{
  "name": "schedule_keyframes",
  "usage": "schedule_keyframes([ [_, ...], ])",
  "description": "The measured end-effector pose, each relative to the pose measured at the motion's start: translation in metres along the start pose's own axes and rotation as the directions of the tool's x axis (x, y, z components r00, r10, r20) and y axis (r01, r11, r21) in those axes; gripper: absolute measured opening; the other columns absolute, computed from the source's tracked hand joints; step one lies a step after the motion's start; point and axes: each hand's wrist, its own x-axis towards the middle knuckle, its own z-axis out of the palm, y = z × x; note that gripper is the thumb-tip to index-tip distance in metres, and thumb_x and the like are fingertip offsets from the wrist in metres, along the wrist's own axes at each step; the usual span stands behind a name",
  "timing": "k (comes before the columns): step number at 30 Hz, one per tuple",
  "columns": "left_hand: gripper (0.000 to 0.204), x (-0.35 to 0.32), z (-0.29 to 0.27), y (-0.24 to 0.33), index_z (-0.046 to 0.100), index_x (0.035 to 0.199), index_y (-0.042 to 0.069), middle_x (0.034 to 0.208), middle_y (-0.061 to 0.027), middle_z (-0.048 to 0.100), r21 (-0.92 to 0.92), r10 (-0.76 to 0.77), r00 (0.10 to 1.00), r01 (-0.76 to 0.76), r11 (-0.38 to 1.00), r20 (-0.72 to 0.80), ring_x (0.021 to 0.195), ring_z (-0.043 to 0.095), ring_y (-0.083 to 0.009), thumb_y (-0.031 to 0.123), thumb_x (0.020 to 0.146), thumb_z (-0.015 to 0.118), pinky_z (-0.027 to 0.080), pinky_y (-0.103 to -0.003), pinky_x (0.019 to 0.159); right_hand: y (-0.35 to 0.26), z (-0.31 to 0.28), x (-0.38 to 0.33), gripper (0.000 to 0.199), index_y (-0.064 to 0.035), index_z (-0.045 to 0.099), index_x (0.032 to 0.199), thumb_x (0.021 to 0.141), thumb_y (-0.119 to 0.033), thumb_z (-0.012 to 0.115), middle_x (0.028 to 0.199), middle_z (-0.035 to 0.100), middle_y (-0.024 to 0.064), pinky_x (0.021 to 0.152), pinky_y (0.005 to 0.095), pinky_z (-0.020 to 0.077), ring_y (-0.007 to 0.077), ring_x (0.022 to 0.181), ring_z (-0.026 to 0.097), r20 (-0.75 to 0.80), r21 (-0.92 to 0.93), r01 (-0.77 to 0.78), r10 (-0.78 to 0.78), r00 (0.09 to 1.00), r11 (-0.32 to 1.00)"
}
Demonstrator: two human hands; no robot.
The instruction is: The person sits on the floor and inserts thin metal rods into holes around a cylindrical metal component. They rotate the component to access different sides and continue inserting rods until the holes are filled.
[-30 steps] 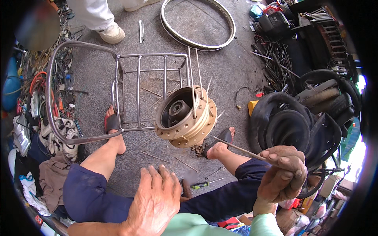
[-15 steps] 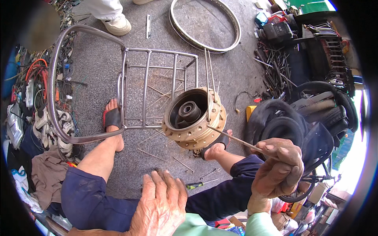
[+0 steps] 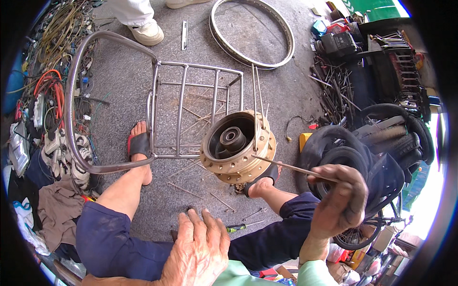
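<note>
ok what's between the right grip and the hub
The head view shows a thin spoke, held in the right grip, its tip overlapping the hub; contact is unclear.

Right hand [image 3: 338, 200]: fingers, tightly curled one second earlier, now straighter around spoke [image 3: 296, 168]. Spoke tip: previously clear of hub [image 3: 238, 148], now at lower right edge of hub's flange; seating in hole cannot be confirmed. Left hand [image 3: 198, 248]: shifted closer to green-handled screwdriver [image 3: 236, 229]; brown handle formerly visible between them now out of sight.
</note>
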Motion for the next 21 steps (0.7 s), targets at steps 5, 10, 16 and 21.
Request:
schedule_keyframes([
  [5, 0.039, 0.014, 0.005, -0.003, 0.06, 0.122, 0.0, 0.125, -0.0192, 0.06, 0.029, 0.045, 0.998, -0.047, 0.998, 0.051, 0.116, 0.055, -0.0338, 0.018, 0.089, 0.05, 0.037, -0.046, 0.104, 0.001, -0.003, -0.005, 0.029, 0.0078, 0.057, 0.11, 0.102, -0.019, 0.052, 0.088, 0.068, 0.0192, 0.067, 0.0333, 0.0586, 0.0251, 0.073, 0.069, -0.195, 0.086, -0.336, 0.347, 0.917, 0.938],
  [10, 0.054, 0.015, 0.009, -0.016, 0.053, 0.126, -0.007, 0.12, -0.0278, 0.06, -0.005, 0.063, 0.997, -0.064, 0.998, -0.051, 0.105, 0.06, -0.0352, 0.016, 0.078, 0.062, 0.044, -0.045, 0.092, 0.019, -0.031, -0.006, 0.021, 0.0045, 0.062, 0.106, 0.098, -0.013, 0.057, 0.087, 0.069, 0.0153, 0.068, 0.0345, 0.0606, 0.023, 0.072, 0.071, -0.085, 0.472, -0.557, 0.664, 0.743, 0.684],
  [16, 0.055, 0.036, 0.002, -0.021, 0.047, 0.131, -0.01, 0.126, -0.028, 0.055, -0.01, -0.006, 0.994, 0.004, 1.0, -0.108, 0.109, 0.057, -0.0343, 0.018, 0.088, 0.064, 0.043, -0.045, 0.094, 0.051, -0.04, -0.045, 0.02, 0.0047, 0.062, 0.109, 0.098, -0.012, 0.057, 0.092, 0.07, 0.0162, 0.076, 0.0346, 0.0608, 0.0255, 0.083, 0.072, 0.001, 0.592, -0.618, 0.767, 0.641, 0.516],
  [21, 0.062, 0.047, 0.006, -0.018, 0.041, 0.136, -0.011, 0.133, -0.0283, 0.05, -0.066, 0.007, 0.99, -0.017, 0.998, -0.139, 0.114, 0.054, -0.0385, 0.02, 0.088, 0.065, 0.042, -0.049, 0.099, 0.06, -0.032, -0.064, 0.018, 0.0041, 0.062, 0.106, 0.096, -0.011, 0.061, 0.093, 0.07, 0.0164, 0.079, 0.0354, 0.0603, 0.0255, 0.085, 0.072, 0.064, 0.728, -0.604, 0.844, 0.532, 0.325],
])
